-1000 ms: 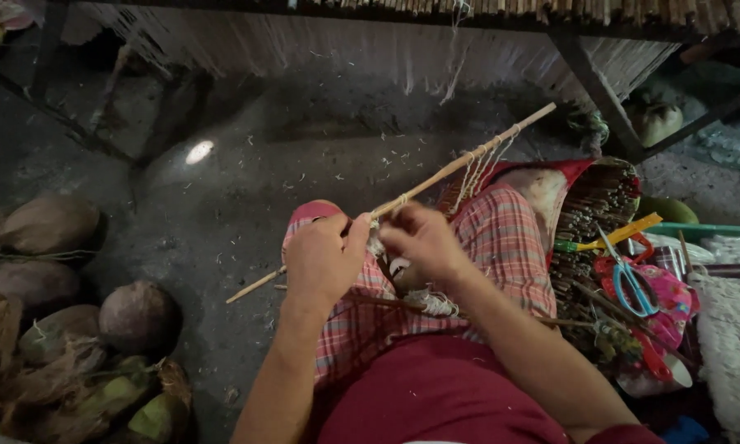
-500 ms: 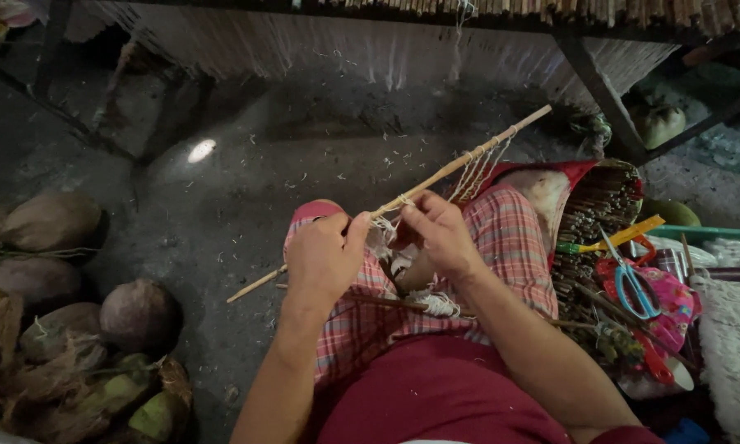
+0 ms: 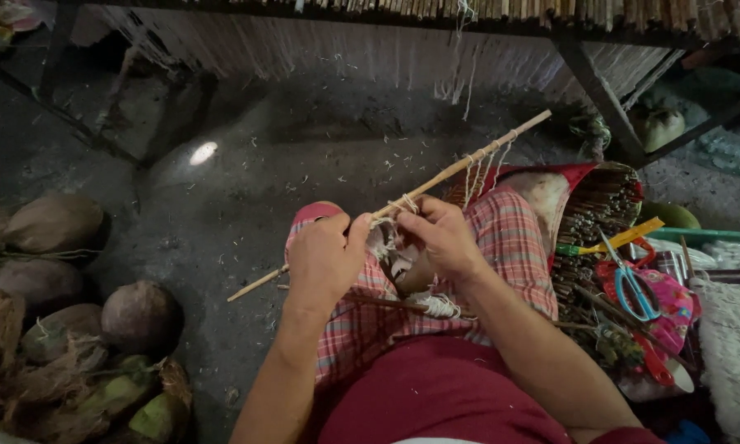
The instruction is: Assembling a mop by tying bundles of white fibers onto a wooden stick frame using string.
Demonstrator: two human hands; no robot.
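Note:
A long thin bamboo stick (image 3: 460, 168) lies slanted across my lap, running from lower left to upper right. My left hand (image 3: 324, 259) grips the stick near its middle. My right hand (image 3: 440, 234) sits just to the right of it, fingers pinching white string (image 3: 386, 242) knotted around the stick. More string loops (image 3: 485, 164) hang from the stick farther up. A loose bundle of string (image 3: 440, 306) rests on my checked red cloth (image 3: 518, 247) over my knee.
Several coconuts (image 3: 139, 316) and husks lie on the dark floor at left. A bundle of thin sticks (image 3: 604, 214), blue-handled scissors (image 3: 633, 284) and a yellow strip (image 3: 625, 238) sit at right. A frame with hanging strands (image 3: 370, 49) stands ahead.
Both hands have stayed on the stick; the right fingers have shifted slightly, working the string around it. The stick keeps its slant.

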